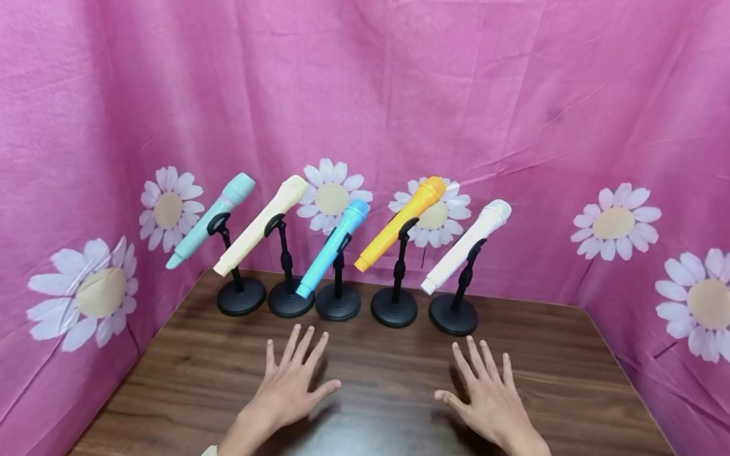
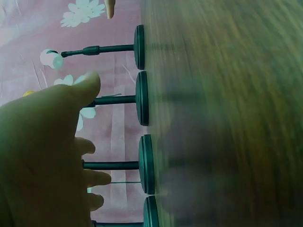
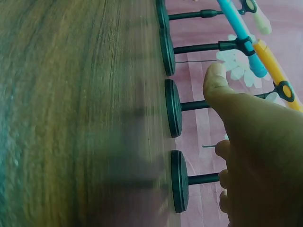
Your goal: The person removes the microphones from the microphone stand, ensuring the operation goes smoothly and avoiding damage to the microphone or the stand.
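The left hand (image 1: 289,386) and right hand (image 1: 493,404) are hovering empty, fingers spread. Microphones (image 1: 390,234) are leaning in stands (image 1: 394,309), ten to one o'clock from them. Handling seems pending; gripping one would be requiring a twelve-o'clock reach.

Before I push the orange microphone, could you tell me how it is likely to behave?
The orange microphone is probably stiff: its body looks straight and unbent. It may feel slippery, as its surface is glossy. Pushed near its head, it could tip its stand, as it sits high on a thin stem.
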A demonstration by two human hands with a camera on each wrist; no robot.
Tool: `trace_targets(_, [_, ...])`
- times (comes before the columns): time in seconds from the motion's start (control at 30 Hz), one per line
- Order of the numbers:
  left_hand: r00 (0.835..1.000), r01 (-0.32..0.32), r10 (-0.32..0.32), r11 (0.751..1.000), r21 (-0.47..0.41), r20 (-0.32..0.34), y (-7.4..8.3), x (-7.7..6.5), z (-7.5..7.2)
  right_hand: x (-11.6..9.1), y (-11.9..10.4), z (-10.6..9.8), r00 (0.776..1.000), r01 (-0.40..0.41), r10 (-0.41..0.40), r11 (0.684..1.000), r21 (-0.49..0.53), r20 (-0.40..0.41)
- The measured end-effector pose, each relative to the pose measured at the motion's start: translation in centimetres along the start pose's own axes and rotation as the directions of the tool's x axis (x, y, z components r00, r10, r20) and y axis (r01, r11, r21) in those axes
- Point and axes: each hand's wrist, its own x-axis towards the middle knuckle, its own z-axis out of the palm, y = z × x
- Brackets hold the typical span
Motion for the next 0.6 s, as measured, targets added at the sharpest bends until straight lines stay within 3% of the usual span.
trace_targets(0.1, [0.999,-0.008,0.006,0.999,-0.033,-0.044,0.4,0.3,-0.1,0.0,0.0,0.0,1.0,0.005,-0.005,1.0,0.01,-0.006])
trace_targets(0.23, [0.987,-0.029,0.014,0.995,-0.096,-0.159,0.8,0.6,-0.2,0.2,0.0,0.0,0.998,0.033,-0.031,0.998,0.045,-0.052])
trace_targets(0.4, [0.953,-0.054,0.015,0.991,-0.122,-0.302,1.2,0.9,-0.3,0.6,-0.2,-0.1,0.992,0.033,-0.021,0.995,0.096,-0.126])
trace_targets(0.6, [0.917,-0.128,0.05,0.977,-0.171,-0.396,2.2,1.9,-0.5,1.4,-0.1,-0.4,0.984,-0.001,0.028,0.988,0.153,-0.175])
